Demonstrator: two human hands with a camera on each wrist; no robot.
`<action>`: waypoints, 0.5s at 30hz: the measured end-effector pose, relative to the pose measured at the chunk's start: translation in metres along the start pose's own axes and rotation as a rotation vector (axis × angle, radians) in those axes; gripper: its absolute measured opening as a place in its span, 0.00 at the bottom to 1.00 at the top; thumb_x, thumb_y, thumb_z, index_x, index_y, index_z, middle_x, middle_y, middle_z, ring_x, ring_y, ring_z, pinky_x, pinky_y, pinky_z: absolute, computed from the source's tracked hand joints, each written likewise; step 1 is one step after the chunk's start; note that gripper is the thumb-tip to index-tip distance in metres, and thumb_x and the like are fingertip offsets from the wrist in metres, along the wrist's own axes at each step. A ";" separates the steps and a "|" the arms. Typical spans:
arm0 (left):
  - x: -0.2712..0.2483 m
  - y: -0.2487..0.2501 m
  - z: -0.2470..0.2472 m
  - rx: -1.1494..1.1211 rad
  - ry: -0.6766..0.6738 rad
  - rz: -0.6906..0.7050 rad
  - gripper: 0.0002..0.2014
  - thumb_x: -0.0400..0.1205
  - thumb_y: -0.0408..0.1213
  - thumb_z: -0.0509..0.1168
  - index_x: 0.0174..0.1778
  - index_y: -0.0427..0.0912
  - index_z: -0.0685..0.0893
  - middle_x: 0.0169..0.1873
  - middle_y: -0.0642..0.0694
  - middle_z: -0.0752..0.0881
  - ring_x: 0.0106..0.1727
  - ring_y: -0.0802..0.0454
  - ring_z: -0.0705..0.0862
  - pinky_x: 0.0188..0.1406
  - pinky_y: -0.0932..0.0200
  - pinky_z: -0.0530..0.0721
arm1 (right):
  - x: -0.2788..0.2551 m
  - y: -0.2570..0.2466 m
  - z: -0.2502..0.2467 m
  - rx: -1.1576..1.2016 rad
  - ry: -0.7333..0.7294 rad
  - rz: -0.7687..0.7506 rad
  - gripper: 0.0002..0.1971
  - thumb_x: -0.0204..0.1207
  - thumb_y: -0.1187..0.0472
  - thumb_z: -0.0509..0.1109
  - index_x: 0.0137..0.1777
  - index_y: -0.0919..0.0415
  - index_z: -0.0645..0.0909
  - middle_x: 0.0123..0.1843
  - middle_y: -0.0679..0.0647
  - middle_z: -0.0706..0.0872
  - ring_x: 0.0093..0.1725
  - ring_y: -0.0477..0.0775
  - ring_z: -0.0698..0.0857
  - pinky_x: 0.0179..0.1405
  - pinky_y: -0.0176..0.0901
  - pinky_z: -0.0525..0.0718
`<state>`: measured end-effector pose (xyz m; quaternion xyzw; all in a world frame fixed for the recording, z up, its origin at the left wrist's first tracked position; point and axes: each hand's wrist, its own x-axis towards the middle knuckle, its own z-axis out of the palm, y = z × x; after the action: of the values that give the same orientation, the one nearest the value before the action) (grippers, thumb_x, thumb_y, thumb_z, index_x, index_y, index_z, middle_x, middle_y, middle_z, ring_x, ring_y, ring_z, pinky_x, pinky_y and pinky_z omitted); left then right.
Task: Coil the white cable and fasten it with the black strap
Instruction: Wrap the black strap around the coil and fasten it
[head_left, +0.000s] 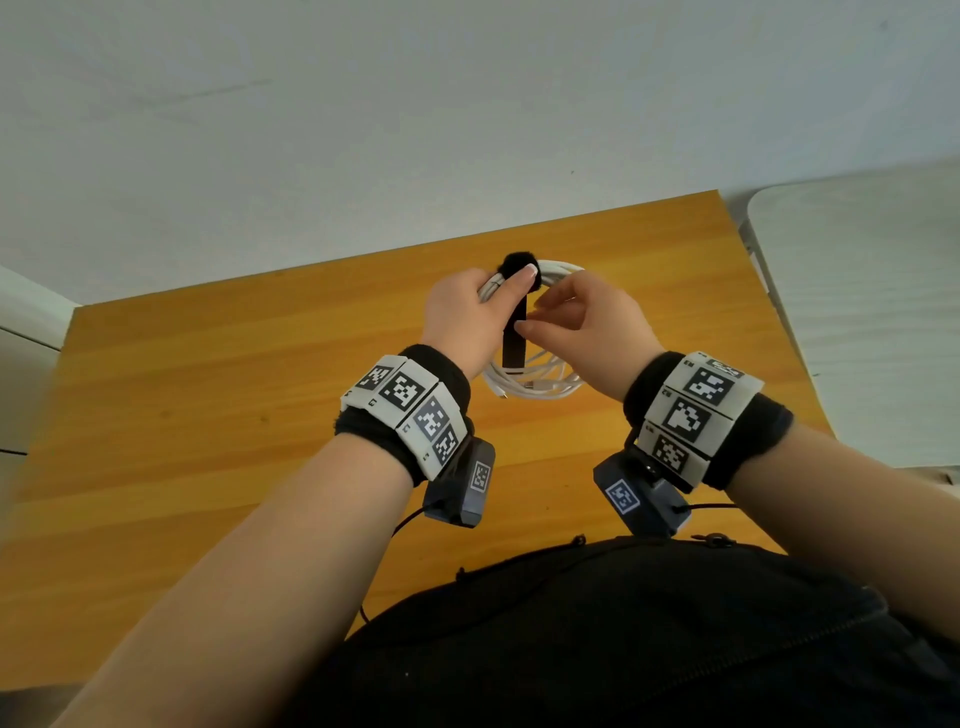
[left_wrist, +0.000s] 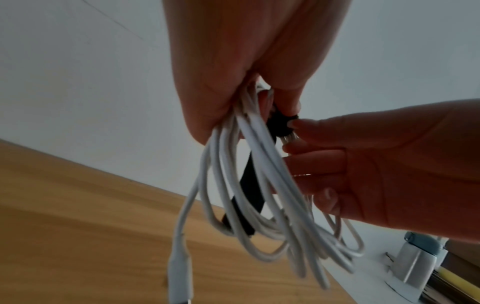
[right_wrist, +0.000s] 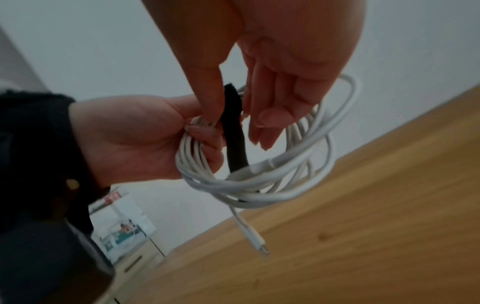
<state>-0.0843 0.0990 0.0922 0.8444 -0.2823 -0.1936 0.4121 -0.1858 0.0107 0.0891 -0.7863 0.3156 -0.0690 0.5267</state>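
The white cable (head_left: 540, 382) is wound into a loose coil and held above the wooden table (head_left: 208, 389). My left hand (head_left: 483, 306) grips the coil's upper left side, with its thumb lying over the black strap (head_left: 514, 343). The strap loops over the bundle and its free end hangs down across the coil. My right hand (head_left: 540, 317) pinches the strap just below the loop between thumb and index finger. The right wrist view shows the strap (right_wrist: 235, 148) beside the left hand's fingers (right_wrist: 205, 142), and a plug (right_wrist: 262, 248) dangling from the coil (right_wrist: 259, 185).
A pale wall rises behind the table's far edge. A white surface (head_left: 857, 312) stands to the right of the table and a light cabinet (head_left: 26, 338) to the left. My dark clothing (head_left: 623, 649) fills the bottom of the head view.
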 end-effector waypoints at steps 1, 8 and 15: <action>0.000 0.000 0.000 0.001 -0.003 -0.001 0.23 0.82 0.49 0.62 0.23 0.44 0.67 0.20 0.50 0.66 0.18 0.58 0.67 0.18 0.70 0.66 | 0.000 0.000 0.001 0.030 -0.001 0.016 0.15 0.71 0.55 0.75 0.52 0.58 0.75 0.45 0.47 0.87 0.49 0.47 0.86 0.45 0.34 0.81; -0.003 0.004 0.001 -0.050 -0.020 -0.009 0.22 0.82 0.50 0.61 0.24 0.44 0.67 0.22 0.50 0.67 0.23 0.54 0.65 0.19 0.68 0.64 | -0.002 -0.003 0.007 0.073 0.108 -0.013 0.16 0.68 0.57 0.78 0.42 0.55 0.70 0.42 0.56 0.84 0.45 0.57 0.86 0.48 0.51 0.85; -0.001 0.004 -0.005 0.078 -0.096 0.076 0.22 0.84 0.41 0.59 0.24 0.44 0.63 0.23 0.48 0.62 0.24 0.53 0.61 0.22 0.64 0.62 | 0.003 -0.006 -0.014 0.422 0.041 0.142 0.08 0.75 0.68 0.70 0.45 0.60 0.73 0.37 0.58 0.84 0.24 0.48 0.84 0.32 0.44 0.84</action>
<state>-0.0840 0.1004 0.0983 0.8383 -0.3411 -0.2067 0.3718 -0.1869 -0.0009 0.0999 -0.6329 0.3594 -0.1120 0.6766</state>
